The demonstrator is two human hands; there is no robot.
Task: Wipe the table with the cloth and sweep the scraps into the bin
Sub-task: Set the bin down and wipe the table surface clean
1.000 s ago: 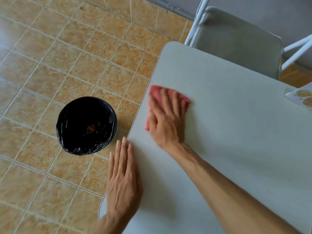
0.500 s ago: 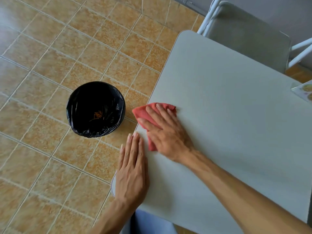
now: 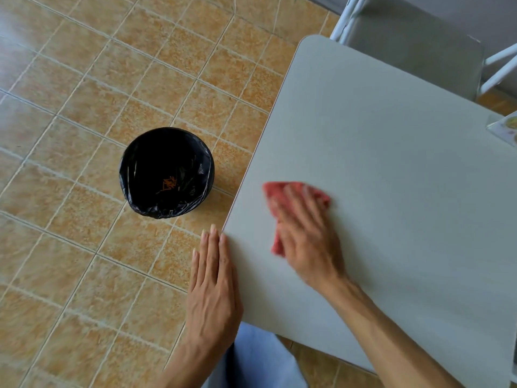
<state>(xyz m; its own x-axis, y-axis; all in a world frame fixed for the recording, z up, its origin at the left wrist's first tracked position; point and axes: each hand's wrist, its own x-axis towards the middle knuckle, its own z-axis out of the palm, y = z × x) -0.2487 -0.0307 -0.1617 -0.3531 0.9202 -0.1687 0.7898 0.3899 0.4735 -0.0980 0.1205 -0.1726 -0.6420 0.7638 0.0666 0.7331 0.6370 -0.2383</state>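
A red cloth (image 3: 282, 191) lies flat on the pale grey table (image 3: 391, 177) near its left edge. My right hand (image 3: 305, 236) presses down on the cloth with fingers spread; hand and cloth are blurred by motion. My left hand (image 3: 212, 284) is held flat with fingers together along the table's left edge, holding nothing. The round bin (image 3: 166, 172), lined with a black bag, stands on the floor left of the table. A few orange scraps (image 3: 169, 182) lie at its bottom.
A grey chair (image 3: 414, 43) with white legs stands at the table's far side. A clear-covered printed card (image 3: 506, 130) sits at the table's right edge. Orange tiled floor (image 3: 84, 107) surrounds the bin. My trouser leg (image 3: 257, 359) shows below the table's near corner.
My right hand slid the cloth toward the table's left edge beside my left hand, then back to the right onto the tabletop. The left hand stayed flat at the edge.
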